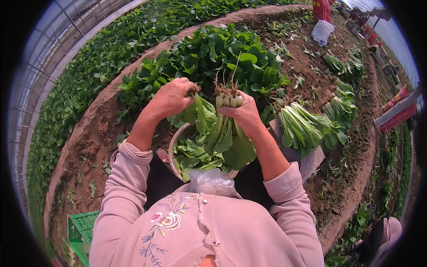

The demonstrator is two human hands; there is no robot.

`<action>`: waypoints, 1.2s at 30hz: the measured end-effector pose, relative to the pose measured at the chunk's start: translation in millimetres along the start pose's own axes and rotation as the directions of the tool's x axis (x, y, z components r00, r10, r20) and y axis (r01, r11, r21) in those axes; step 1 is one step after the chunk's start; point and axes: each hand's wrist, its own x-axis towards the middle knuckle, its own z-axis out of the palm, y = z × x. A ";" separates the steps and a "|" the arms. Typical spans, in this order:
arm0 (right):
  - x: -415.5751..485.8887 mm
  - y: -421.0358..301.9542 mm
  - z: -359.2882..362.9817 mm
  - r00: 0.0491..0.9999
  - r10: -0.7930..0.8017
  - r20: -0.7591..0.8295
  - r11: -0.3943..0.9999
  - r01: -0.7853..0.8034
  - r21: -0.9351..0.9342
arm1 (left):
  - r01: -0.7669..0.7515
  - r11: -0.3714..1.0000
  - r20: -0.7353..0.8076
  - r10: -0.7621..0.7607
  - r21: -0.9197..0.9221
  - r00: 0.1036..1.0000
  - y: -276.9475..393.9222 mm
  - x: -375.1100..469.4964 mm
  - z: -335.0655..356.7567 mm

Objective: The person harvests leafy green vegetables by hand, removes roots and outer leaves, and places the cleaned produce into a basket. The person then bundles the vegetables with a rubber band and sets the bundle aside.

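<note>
My left hand grips a leafy green plant near its root end, its leaves hanging down. Beside it, my right hand is closed around a bunch of leafy greens with pale stem bases and thin dirty roots pointing up. Both sets of leaves hang over a round basket or tub between my knees, in which loose green leaves lie. A crumpled clear plastic bag is at my waist. To the right, a pile of greens rests with its pale stems towards the upper left.
Growing greens stand just ahead. More bunches lie on the soil at the right. A green plastic crate is at the lower left, a white bag at the upper right. Part of another person shows at the lower right.
</note>
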 end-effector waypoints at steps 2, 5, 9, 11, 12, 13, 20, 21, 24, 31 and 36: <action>2.0 3.9 -1.4 1.000 0.000 0.020 1.000 0.000 0.019 | -0.124 0.984 0.025 0.129 -0.131 0.991 19.0 5.4 7.4; 0.4 3.2 -5.2 0.998 0.059 0.001 0.987 -0.058 0.153 | 0.119 0.841 0.117 -0.067 -0.528 0.991 38.6 12.6 18.0; -2.8 -2.4 -13.8 0.999 0.023 0.035 0.980 -0.029 0.195 | 0.157 0.667 0.065 -0.161 -0.728 0.985 49.2 7.7 24.3; -3.9 -3.9 -13.7 0.999 -0.034 0.029 0.983 0.028 0.180 | 0.140 0.615 0.041 -0.173 -0.776 0.984 54.2 5.6 24.4; -4.6 -4.0 -13.8 0.998 -0.063 0.026 0.983 0.057 0.176 | 0.152 0.588 0.058 -0.176 -0.794 0.983 56.4 4.9 23.8; -5.2 -4.5 -13.4 0.997 -0.070 0.026 0.981 0.065 0.182 | 0.163 0.562 0.074 -0.178 -0.811 0.981 58.2 4.1 22.2; -6.1 -6.7 -17.7 0.995 0.025 0.101 0.918 -0.063 0.391 | 0.092 0.532 -0.049 -0.245 -0.842 0.968 77.4 7.1 36.4; -7.6 -7.8 -16.3 0.994 0.042 0.106 0.904 -0.082 0.419 | 0.072 0.570 -0.092 -0.254 -0.819 0.963 72.8 8.8 44.3; -7.8 -8.5 -15.0 0.998 0.033 0.045 0.897 -0.050 0.438 | 0.003 0.960 -0.278 -0.083 -0.279 0.957 66.8 10.4 42.6; -6.0 -12.2 -19.9 0.996 -0.040 -0.080 0.918 0.069 0.390 | 0.107 0.800 -0.065 -0.179 -0.590 0.982 73.6 -16.2 68.1; -3.4 -2.2 -13.3 0.975 -0.041 -0.218 0.940 0.111 0.322 | 0.243 0.856 0.013 -0.266 -0.457 0.964 85.6 -9.5 85.9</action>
